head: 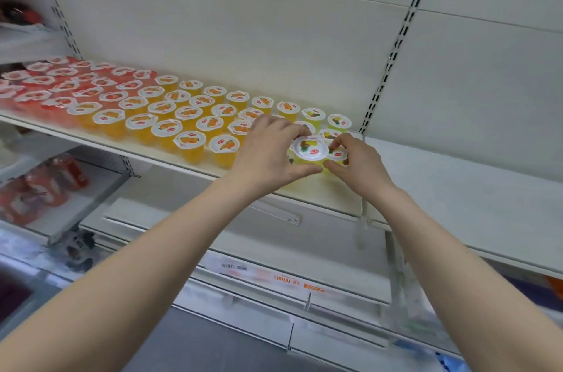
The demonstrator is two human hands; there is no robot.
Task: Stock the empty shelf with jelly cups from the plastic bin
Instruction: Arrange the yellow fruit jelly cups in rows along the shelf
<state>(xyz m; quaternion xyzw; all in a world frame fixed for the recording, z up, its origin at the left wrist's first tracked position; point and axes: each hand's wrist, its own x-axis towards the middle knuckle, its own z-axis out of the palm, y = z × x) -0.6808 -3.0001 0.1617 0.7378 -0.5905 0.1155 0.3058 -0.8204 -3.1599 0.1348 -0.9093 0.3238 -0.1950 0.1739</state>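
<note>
— Where is it?
— The yellow jelly cup [310, 149] is at the shelf's [304, 193] right end, near the front edge. The left hand [268, 146] and right hand [356, 161] both pinch its sides.
— Risk?
— The neighbouring cups [224, 146] crowd the shelf. A nudge while setting it down could tip one off the front.

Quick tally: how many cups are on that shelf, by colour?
Red cups: about 19; blurred, cut off at left.
Orange cups: about 22 showing.
Yellow cups: 6 showing; more may be hidden.
Total: about 47 showing.
</note>
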